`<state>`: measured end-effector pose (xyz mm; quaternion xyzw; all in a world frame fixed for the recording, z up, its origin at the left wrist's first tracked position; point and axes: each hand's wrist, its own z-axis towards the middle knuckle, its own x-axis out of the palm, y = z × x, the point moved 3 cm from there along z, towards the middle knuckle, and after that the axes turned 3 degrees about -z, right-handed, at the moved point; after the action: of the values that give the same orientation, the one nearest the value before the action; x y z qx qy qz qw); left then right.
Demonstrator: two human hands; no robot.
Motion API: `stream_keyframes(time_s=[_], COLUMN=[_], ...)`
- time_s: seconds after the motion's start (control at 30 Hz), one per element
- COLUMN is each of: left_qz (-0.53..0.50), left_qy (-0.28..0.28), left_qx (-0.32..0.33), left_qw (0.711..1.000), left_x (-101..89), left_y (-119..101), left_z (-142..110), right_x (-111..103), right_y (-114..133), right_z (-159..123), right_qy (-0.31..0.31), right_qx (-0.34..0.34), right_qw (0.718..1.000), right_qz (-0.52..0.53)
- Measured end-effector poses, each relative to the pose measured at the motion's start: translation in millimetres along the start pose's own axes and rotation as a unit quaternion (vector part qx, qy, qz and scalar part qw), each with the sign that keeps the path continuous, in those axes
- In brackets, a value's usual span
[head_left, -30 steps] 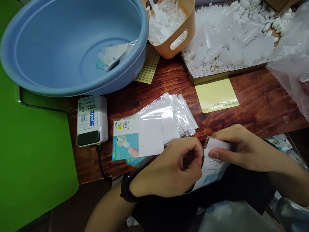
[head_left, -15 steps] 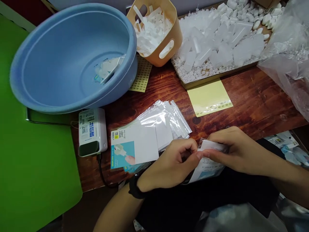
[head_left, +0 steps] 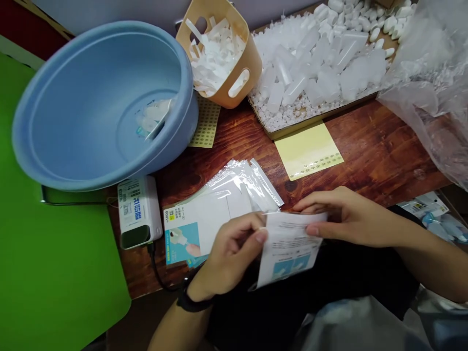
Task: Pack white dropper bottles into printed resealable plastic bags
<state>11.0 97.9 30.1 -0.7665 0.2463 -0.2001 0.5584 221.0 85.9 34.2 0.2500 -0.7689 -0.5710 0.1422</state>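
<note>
Pinching a bagged printed card (head_left: pixel 288 248) near its right edge, the right fingers (head_left: pixel 316 226) are gripping it against the thumb, while the left fingers (head_left: pixel 248 231) are curving just beside its left edge. Whether they are gripping cannot be told from this view. The light edge hold appears to suit the handling, since it is keeping the card flat and most of its printed face uncovered.

The card is being held in the air, in front of the stack of clear resealable bags (head_left: pixel 244 183), over the person's dark lap. A black wristband (head_left: pixel 190 302) is encircling the left wrist.

On the stack, a card with a blue picture panel (head_left: pixel 181 241) is lying uppermost. Beyond the stack, the wooden surface (head_left: pixel 376 146) is carrying a blue plastic basin (head_left: pixel 175 122), with a small bagged item (head_left: pixel 153 117) resting inside. Farther beyond the stack, a tan caddy (head_left: pixel 241 83) is holding white plastic pieces, and a cardboard tray (head_left: pixel 314 119) is holding translucent bottles (head_left: pixel 314 63) among white caps. A yellow sticker sheet (head_left: pixel 309 151) is lying to the stack's right, a white power bank (head_left: pixel 139 212) is sitting to its left, and a green mat (head_left: pixel 54 253) is spreading farther left.
</note>
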Motion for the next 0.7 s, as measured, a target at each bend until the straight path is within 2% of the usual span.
stream_keyframes(time_s=[0.1, 0.2, 0.27, 0.37, 0.5, 0.7], left_qz=[-0.06, -0.126, -0.156, -0.167, -0.168, -0.156], left_qy=[-0.07, -0.135, -0.165, -0.171, -0.168, -0.156], left_qx=[0.007, 0.033, 0.06, 0.091, 0.101, 0.099], left_qw=[0.996, 0.982, 0.972, 0.967, 0.966, 0.97], left_x=[-7.1, -2.6, 2.6, 7.9, 8.2, 15.5], left_y=[2.6, 4.7, 5.9, 7.9, 10.2, 3.3], left_z=[-7.9, -14.3, -16.7, -16.1, -11.2, -10.5], right_x=[-1.8, 1.4, 4.0, 3.0, -3.0, -3.7], right_y=[-5.9, -10.5, -11.4, -10.4, -8.4, -5.1], right_z=[-2.7, -5.3, -6.6, -9.2, -14.1, -23.4], right_qy=[-0.039, -0.071, -0.067, -0.077, -0.104, -0.047], right_qx=[0.035, 0.042, 0.033, 0.019, 0.01, 0.005], right_qw=[0.992, 0.974, 0.968, 0.967, 0.964, 0.964], right_qz=[0.117, 0.213, 0.241, 0.244, 0.245, 0.263])
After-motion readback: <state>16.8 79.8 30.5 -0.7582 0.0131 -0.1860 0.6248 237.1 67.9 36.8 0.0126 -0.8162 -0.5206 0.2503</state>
